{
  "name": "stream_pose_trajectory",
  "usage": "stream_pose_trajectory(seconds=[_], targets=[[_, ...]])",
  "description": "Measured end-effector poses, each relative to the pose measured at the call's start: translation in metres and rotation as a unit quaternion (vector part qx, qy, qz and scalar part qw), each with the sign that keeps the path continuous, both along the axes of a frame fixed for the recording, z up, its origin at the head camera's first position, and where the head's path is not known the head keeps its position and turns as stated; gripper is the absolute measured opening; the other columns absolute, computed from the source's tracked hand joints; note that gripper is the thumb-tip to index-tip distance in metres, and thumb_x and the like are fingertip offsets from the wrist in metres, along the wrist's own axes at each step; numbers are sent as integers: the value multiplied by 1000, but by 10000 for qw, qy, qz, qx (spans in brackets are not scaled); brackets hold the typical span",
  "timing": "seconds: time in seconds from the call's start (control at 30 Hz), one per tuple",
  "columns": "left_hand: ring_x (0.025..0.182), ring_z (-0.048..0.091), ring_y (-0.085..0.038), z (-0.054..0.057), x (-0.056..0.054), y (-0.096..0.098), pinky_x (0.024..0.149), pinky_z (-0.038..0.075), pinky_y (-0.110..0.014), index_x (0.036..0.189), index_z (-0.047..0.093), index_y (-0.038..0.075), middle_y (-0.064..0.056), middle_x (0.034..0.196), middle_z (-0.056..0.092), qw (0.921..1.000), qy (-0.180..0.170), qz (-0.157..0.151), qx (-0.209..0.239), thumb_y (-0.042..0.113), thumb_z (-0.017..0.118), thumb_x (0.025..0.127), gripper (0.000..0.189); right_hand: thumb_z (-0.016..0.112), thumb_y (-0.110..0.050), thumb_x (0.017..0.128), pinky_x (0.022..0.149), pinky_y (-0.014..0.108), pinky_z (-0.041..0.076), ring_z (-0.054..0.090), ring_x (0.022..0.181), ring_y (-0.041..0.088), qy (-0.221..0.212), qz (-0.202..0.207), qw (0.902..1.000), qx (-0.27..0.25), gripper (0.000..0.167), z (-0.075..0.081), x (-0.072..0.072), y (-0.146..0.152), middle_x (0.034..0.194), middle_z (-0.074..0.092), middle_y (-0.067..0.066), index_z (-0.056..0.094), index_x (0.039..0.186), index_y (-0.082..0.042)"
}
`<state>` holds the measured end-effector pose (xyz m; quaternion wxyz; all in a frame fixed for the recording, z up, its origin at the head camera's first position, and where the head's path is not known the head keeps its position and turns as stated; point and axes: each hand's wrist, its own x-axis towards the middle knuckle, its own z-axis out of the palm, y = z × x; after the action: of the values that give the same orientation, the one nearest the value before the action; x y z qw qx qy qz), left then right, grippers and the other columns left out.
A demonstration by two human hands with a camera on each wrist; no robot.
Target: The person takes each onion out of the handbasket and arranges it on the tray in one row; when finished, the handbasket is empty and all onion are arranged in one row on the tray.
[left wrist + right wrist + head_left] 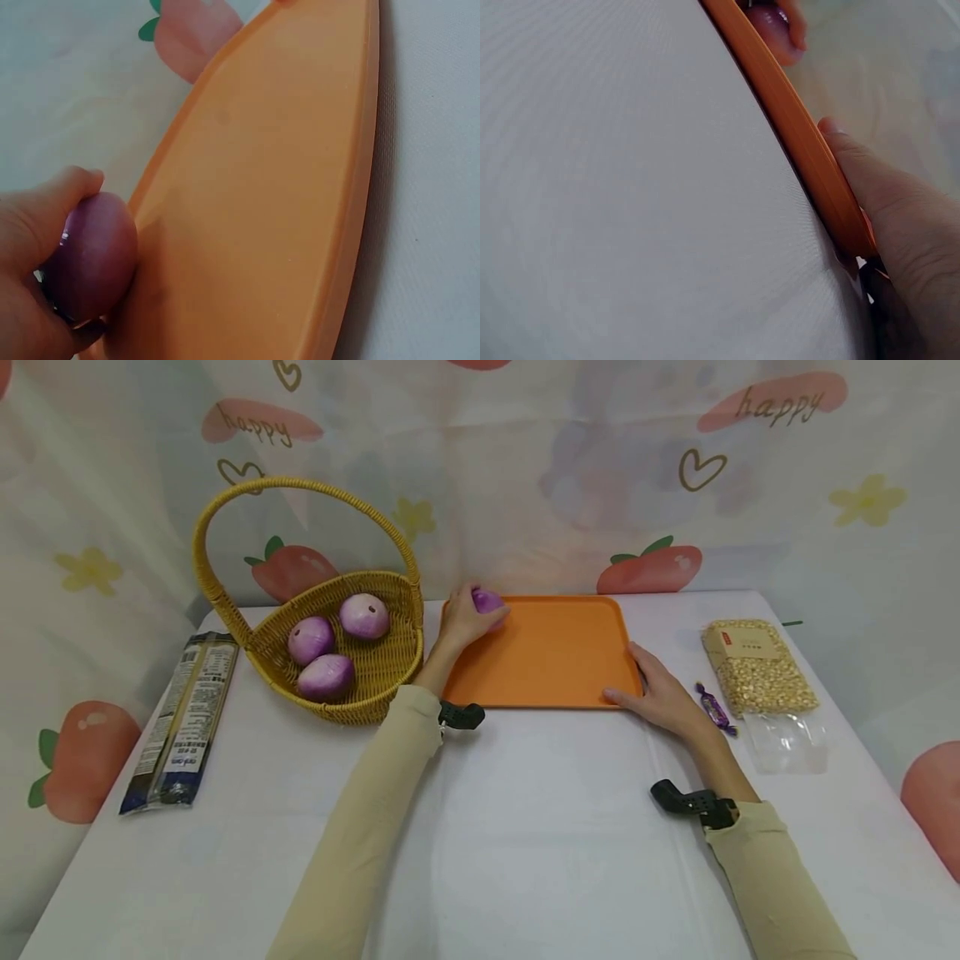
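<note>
Onion (489, 602), purple and glossy, sits at the far left corner of the orange tray (555, 652), gripped in my left hand (465, 620). The fingers are bent round it, parted only by its width, thumb on the side toward me; whether its underside touches the tray I cannot tell. My right hand (663, 693) holds the tray's near right corner, thumb laid over the front rim and the other fingers along the right edge, spread moderately wide.

Just left of the tray stands a wicker basket (352, 714) with a tall arched handle, and three more onions (364, 616) lie inside it, grouped toward its left half. Left of the basket a long dark-edged packet (183, 722) lies slantwise on the white-covered tabletop (555, 827). Near my right hand is a small purple wrapped candy (716, 710), and just beyond it a clear bag of pale yellow grains (757, 668). Behind everything hangs a pale curtain (495, 510) printed with strawberries, hearts and flowers.
</note>
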<state>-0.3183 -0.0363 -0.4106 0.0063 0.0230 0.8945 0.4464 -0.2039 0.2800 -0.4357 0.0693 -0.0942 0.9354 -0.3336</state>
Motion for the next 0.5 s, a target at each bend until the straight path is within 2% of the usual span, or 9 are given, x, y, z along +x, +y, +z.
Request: stream_pose_trajectory(seconds=[0.2,0.33,0.43,0.5], targets=[[129,45,-32,2,0,2,107,41,-42,142,38,11,-17,140,43,9998,82,158,-54,43,71,83,75,68,-46,88,117,61,15,14,148,43,-27,-19,10000,26,100,0,-1,0,161,12,25,7,156,-4],[133,40,-29,10,6,5,110,38,-41,144,37,13,-13,143,43,9979,556,323,-85,49,69,84,77,68,-46,88,117,61,15,14,148,43,-44,9,10000,13,101,-1,-1,0,161,12,24,6,156,-5],[130,44,-27,21,18,6,108,40,-40,143,40,14,-11,141,46,9947,1018,146,-84,51,66,87,72,67,-46,88,117,60,16,14,148,43,-32,14,10000,44,100,-1,-1,0,161,12,24,6,156,-5],[122,51,-27,29,26,7,104,43,-40,141,43,13,-11,134,52,9923,1230,-156,59,49,64,89,67,67,-47,88,117,60,16,14,148,43,-42,0,10000,60,101,0,0,0,161,12,24,6,156,-6]])
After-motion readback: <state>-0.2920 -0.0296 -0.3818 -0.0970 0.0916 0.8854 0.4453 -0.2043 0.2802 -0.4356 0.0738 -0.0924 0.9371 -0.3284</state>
